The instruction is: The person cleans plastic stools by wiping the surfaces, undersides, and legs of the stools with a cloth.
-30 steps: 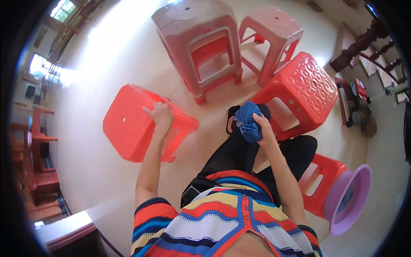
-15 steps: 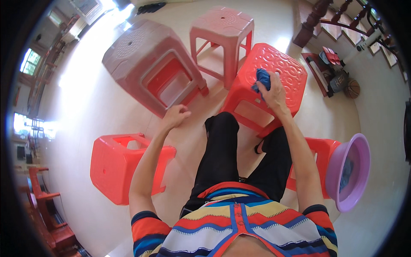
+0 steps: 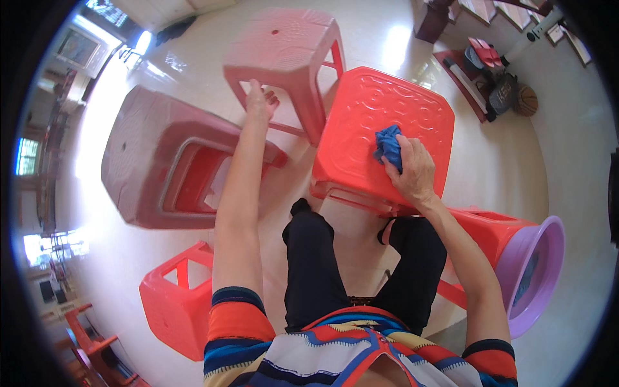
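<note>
blue cloth [image 3: 388, 146] | right hand [image 3: 412, 171] clutches it on red stool [image 3: 361, 109] | left hand [image 3: 260, 102] grips pink stool [image 3: 284, 45]

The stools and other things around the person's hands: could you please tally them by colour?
Bright red stools: 3
Faded pink stools: 2
Blue cloth: 1
Purple basin: 1
Total: 7

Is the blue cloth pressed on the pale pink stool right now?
No, the right hand presses the blue cloth onto the seat of the bright red stool, while the left hand reaches the pale pink stool.
</note>
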A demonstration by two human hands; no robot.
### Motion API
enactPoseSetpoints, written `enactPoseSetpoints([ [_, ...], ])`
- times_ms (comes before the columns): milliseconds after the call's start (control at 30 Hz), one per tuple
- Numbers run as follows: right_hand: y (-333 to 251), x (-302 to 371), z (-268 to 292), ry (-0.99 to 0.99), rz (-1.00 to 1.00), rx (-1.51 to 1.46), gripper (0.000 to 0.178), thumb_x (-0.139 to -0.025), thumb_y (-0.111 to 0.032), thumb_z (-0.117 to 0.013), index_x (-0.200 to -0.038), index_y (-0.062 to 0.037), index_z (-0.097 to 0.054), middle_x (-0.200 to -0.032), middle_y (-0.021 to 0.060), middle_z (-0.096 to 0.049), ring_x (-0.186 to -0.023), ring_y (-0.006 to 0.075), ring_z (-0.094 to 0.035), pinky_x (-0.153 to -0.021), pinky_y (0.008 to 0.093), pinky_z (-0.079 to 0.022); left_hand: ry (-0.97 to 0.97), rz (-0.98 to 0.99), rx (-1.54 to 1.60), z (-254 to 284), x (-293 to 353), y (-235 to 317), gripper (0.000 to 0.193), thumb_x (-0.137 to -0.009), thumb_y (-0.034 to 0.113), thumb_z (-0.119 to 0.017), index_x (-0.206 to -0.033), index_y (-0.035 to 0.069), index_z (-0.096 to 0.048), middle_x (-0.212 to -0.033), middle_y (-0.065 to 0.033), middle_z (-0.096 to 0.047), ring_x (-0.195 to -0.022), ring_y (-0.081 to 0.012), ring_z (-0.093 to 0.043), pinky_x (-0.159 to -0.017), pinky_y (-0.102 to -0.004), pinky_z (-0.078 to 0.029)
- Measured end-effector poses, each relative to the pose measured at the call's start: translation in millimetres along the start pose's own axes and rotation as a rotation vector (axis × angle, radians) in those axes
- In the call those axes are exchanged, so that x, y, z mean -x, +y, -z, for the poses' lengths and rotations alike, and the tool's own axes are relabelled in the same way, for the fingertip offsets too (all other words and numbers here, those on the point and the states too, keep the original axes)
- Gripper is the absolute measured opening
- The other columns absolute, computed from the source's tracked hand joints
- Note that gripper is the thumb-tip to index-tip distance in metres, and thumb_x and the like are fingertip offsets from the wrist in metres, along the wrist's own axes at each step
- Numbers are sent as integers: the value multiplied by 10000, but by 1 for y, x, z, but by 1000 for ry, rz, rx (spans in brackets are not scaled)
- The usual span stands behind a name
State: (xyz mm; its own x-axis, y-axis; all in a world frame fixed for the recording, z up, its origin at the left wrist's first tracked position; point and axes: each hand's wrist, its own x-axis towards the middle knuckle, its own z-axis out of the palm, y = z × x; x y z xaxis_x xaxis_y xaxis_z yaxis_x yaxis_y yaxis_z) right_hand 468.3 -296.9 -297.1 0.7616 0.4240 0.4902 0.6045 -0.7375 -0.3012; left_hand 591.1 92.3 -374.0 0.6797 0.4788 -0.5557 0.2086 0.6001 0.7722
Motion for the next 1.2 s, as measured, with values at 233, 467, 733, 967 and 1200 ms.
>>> enactPoseSetpoints([
  [233,15,1,-2,-19,-23,-7,497,-695,-179,-689,-1123,-26,-488,-916,133,-525,-768,294,-537,-646,382,-435,142,99,515,-70,-18,-1,619,-910,549,-257,-1267,72,-425,-1115,-184,-518,-1026,-325,-518,-908,-488,-432],
  [467,12,-2,-2,-18,-33,-22,527,-671,-161,-700,-1131,-24,-482,-910,133,-525,-760,287,-535,-644,381,-429,-151,-227,541,-66,-37,-12,617,-918,530,-214,-1284,82,-427,-1189,-175,-502,-1096,-325,-493,-949,-484,-413],
  [733,14,-3,0,-28,-42,-10,519,-679,-159,-692,-1133,-20,-482,-903,132,-529,-763,279,-534,-638,377,-421,-271,-314,407,-94,0,21,600,-931,488,-176,-1301,95,-437,-1303,-148,-457,-1193,-316,-445,-1009,-474,-379],
  [967,7,-2,1,-54,-74,-31,543,-694,-180,-709,-1159,-25,-476,-952,140,-542,-806,306,-546,-674,384,-435,-424,-324,316,-119,30,87,548,-930,438,-237,-1284,79,-452,-1318,-124,-460,-1205,-311,-443,-1013,-479,-379],
  [1200,12,1,1,22,-73,-52,505,-691,-170,-692,-1123,-26,-473,-893,136,-514,-792,299,-538,-659,387,-431,-597,-353,139,-126,128,123,500,-914,412,-325,-1259,82,-473,-1257,-101,-519,-1131,-291,-520,-936,-480,-455],
])
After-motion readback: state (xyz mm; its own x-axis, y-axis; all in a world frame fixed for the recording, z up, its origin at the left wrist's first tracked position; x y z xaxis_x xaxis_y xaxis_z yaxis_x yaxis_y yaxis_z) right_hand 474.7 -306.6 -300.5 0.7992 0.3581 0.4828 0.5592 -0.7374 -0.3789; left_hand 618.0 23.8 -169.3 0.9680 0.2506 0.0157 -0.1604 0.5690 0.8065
